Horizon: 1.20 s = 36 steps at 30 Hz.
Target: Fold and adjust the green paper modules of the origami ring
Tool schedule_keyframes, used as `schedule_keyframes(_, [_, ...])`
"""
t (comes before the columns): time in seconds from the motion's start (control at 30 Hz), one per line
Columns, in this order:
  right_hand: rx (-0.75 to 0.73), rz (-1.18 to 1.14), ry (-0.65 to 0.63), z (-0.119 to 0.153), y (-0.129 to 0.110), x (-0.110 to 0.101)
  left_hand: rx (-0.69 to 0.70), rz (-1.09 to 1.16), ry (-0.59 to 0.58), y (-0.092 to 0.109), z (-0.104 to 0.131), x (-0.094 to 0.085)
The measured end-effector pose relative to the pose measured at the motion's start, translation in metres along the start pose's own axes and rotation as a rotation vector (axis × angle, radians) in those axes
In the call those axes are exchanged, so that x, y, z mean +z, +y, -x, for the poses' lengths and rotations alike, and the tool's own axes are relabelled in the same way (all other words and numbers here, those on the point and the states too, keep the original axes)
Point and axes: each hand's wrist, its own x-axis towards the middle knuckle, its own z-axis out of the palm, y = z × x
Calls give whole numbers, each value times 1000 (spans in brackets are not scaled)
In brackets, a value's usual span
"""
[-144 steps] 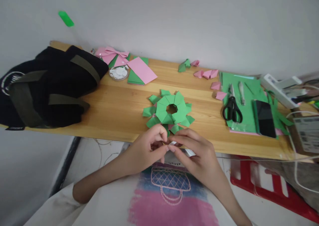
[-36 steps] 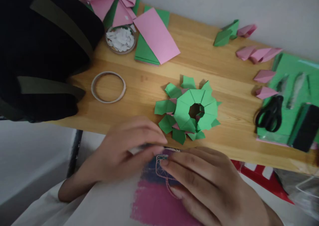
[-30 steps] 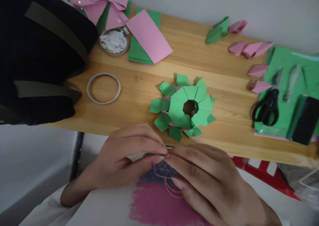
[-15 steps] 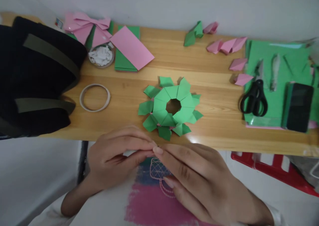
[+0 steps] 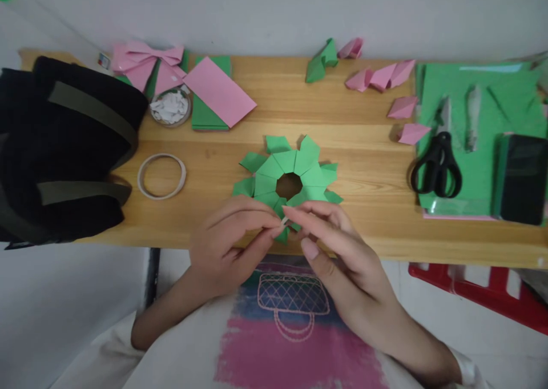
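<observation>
The left hand (image 5: 233, 249) pinches a small white piece (image 5: 285, 220) between thumb and forefinger, while the right hand (image 5: 346, 263) has its forefinger tip at the piece's other end and its thumb held apart from that finger. The green ring (image 5: 268, 175) lies on the table (image 5: 363, 229) just beyond both hands, its near edge partly hidden behind their fingertips, so whether they touch it I cannot tell. The tape roll (image 5: 140, 177) lies left of the ring, and the scissors (image 5: 437, 169) lie to its right on green sheets (image 5: 454, 86).
</observation>
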Motion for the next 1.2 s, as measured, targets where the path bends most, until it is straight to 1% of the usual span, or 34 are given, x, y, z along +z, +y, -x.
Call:
schedule_keyframes(0.13, [33, -10, 176, -2, 10, -2, 35, 82, -9, 0, -1, 6])
schedule_keyframes(0.2, [22, -14, 209, -4, 12, -4, 30, 95, -1, 0, 0, 6])
schedule_keyframes(0.3, [25, -111, 183, -6, 12, -5, -1, 111, 4, -1, 1, 6])
schedule_keyframes(0.43, [57, -201, 207, -8, 11, -5, -29, 125, 26, -1, 4, 9])
schedule_keyframes(0.57, [71, -212, 196, -9, 10, -6, -94, 134, 53, -3, 6, 14])
schedule_keyframes(0.67, [73, -226, 174, -8, 10, -6, -117, 184, 59, -5, 7, 16])
schedule_keyframes(0.8, [90, -210, 154, -8, 9, -6, -132, 228, 34, -6, 9, 17])
schedule_keyframes(0.97, [111, -190, 148, -11, 9, -5, -202, 233, 63, -8, 11, 18])
schedule_keyframes(1.03, [110, -184, 152, -11, 10, -3, -211, 230, 62, -9, 13, 17])
schedule_keyframes(1.13, [91, -148, 182, -9, 13, -1, -207, 149, 68, -17, 20, 8])
schedule_keyframes(1.2, [80, -88, 206, -7, 16, -1, -259, -18, 110, -28, 28, -1])
